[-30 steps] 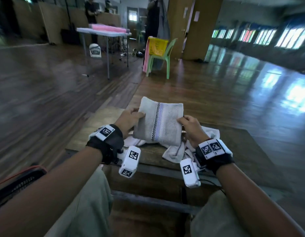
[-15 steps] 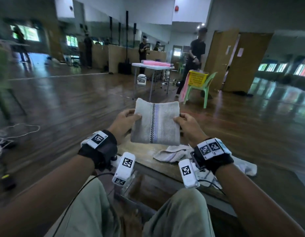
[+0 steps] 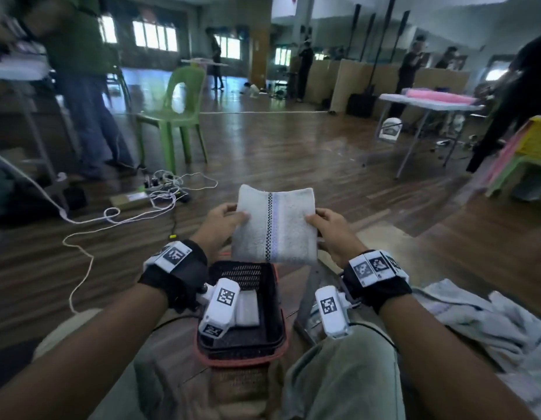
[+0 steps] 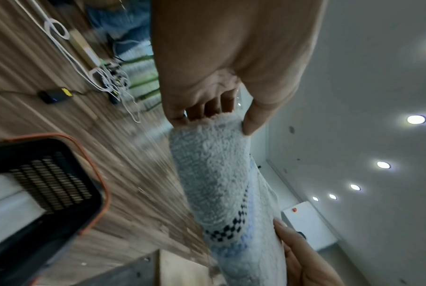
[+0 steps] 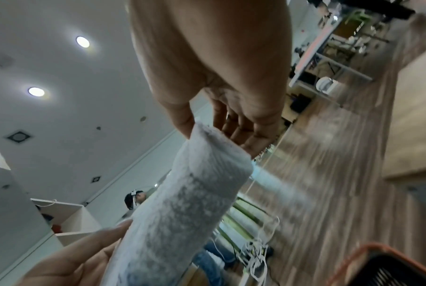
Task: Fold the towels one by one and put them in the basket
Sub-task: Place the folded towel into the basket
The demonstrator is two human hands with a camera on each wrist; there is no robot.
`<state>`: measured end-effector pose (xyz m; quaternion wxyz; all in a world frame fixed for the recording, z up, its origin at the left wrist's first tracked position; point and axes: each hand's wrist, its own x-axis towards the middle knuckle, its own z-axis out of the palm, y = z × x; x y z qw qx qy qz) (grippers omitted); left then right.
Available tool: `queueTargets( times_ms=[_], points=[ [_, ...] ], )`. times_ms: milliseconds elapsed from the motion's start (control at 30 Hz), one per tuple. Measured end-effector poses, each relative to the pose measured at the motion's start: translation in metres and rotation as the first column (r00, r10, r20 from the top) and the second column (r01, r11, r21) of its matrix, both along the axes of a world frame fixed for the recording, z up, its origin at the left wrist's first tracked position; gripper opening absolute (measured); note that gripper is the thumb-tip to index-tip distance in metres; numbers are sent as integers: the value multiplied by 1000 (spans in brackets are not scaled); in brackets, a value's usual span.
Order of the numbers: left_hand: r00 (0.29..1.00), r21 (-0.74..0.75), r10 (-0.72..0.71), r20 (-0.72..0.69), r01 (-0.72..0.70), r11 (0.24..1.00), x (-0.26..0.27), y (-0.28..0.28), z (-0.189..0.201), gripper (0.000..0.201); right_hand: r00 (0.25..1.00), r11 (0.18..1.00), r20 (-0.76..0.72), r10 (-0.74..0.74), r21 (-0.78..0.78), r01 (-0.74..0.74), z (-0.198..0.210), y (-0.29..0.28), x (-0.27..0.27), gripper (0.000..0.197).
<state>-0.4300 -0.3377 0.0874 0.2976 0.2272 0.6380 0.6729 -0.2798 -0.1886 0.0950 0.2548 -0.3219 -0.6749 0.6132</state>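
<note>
A folded white towel [image 3: 275, 224] with a checkered and lilac stripe hangs in the air between both hands. My left hand [image 3: 224, 221] pinches its left edge, thumb on the near face and fingers behind, as the left wrist view confirms on the towel [image 4: 214, 174]. My right hand [image 3: 331, 227] pinches the right edge of the towel [image 5: 182, 203] the same way. Right below it on the floor sits a black basket [image 3: 275, 328] with an orange rim, seen too in the wrist views [image 4: 60, 185] [image 5: 387, 271]. A folded white towel [image 3: 248, 309] lies inside it.
Loose unfolded towels [image 3: 481, 325] lie at my right. My knees flank the basket. White cables [image 3: 118, 216] and a power strip lie on the wooden floor to the left. Beyond them stand a green chair [image 3: 178, 113], a person, and a folding table [image 3: 426, 107].
I have turned left, away from the low table. The folded towel has travelled with both hands and now hangs over the basket, which has come into view.
</note>
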Motion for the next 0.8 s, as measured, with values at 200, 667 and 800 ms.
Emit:
queueTargets(
  times_ms=[200,667,800],
  points=[
    [989,-129,122,87,-111,985,-55,-2,-89,20,982,980,165,90,-189,-58,-92,9,-76,22],
    [968,-622,199,151,-64,780,-143,91,-367,31,737,970,667,111,-234,66,-360,80,-190,27],
    [957,-660,268,115,-128,741,-162,124,-418,35,730,974,679,81,-209,87,-410,105,-214,27]
  ],
)
